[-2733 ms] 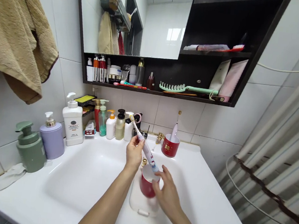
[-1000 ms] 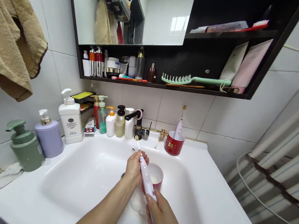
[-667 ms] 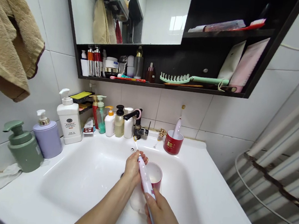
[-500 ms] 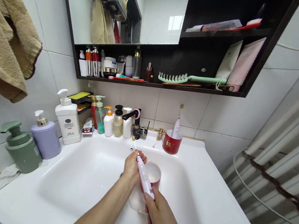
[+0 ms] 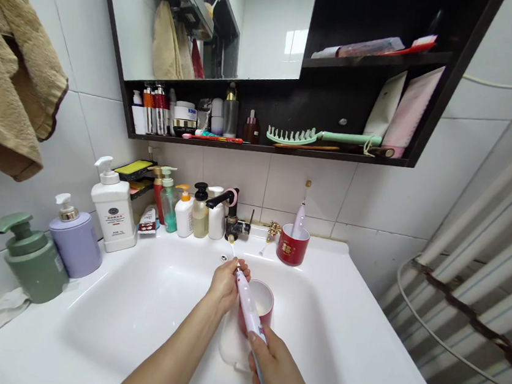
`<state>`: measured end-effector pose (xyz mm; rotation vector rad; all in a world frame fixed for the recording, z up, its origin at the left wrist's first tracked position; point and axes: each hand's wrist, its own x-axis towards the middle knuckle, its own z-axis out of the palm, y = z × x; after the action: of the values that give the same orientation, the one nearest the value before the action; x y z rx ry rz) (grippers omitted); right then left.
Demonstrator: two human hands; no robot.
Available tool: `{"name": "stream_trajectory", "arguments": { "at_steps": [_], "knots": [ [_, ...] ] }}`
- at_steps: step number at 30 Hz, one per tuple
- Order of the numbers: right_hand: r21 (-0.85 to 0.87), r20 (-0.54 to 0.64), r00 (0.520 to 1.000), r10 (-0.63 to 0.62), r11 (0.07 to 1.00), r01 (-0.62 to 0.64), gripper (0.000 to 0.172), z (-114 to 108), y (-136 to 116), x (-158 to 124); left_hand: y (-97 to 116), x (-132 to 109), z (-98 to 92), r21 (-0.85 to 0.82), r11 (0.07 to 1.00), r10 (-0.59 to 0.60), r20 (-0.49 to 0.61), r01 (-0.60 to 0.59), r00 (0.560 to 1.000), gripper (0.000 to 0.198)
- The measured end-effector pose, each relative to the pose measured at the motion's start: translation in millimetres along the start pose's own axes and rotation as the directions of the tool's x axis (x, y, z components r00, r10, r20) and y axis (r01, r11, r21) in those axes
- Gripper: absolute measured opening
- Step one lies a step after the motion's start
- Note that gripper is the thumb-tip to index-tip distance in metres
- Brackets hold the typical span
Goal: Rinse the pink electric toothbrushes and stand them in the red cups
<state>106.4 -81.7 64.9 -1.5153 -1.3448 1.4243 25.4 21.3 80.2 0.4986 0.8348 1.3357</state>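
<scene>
Over the sink, my right hand (image 5: 280,367) is wrapped round the lower handle of a pale pink electric toothbrush (image 5: 248,302). My left hand (image 5: 227,282) pinches the thin neck of its brush head (image 5: 231,238), where the head meets the top of the handle. The toothbrush slants up and to the left. Whether head and handle are fully joined, I cannot tell. Under the handle a red cup (image 5: 268,317) with a white inside stands in the basin, partly hidden. A pale, clear-looking container (image 5: 232,344) lies beneath it, mostly covered.
On the sink ledge, a second red cup (image 5: 292,254) holds another electric toothbrush (image 5: 299,218). The black faucet (image 5: 232,214) stands behind my hands. Several pump bottles (image 5: 115,213) line the left side. A dark shelf (image 5: 261,148) with a hairbrush (image 5: 294,136) hangs above. Pipes (image 5: 474,266) run at right.
The view has shifted slightly. Both hands keep their hold on the toothbrush, and my right hand sits slightly lower and farther right.
</scene>
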Motion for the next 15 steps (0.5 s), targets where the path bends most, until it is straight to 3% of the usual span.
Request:
{"name": "stream_trajectory", "arguments": {
  "at_steps": [4, 8, 12, 15],
  "knots": [
    [0.015, -0.016, 1.0, -0.001, 1.0, 0.001, 0.018, -3, 5, 0, 6, 20, 10.8, 0.367, 0.93, 0.013, -0.036, 0.001, 0.999, 0.014],
    [0.09, -0.074, 0.997, 0.004, 0.996, 0.003, 0.021, -4, 10, 3, 9, 52, 26.3, 0.576, 0.814, -0.087, -0.001, 0.072, 0.996, 0.014],
    [0.162, -0.104, 0.993, -0.061, 0.984, 0.077, 0.035, -8, 6, 4, 1, 85, 32.3, 0.785, 0.614, -0.1, -0.03, 0.085, 0.995, 0.018],
    [0.178, -0.117, 0.985, -0.123, 0.974, 0.143, 0.047, -11, 3, 4, -8, 104, 29.2, 0.912, 0.406, -0.061, -0.042, 0.063, 0.997, 0.017]
  ]
}}
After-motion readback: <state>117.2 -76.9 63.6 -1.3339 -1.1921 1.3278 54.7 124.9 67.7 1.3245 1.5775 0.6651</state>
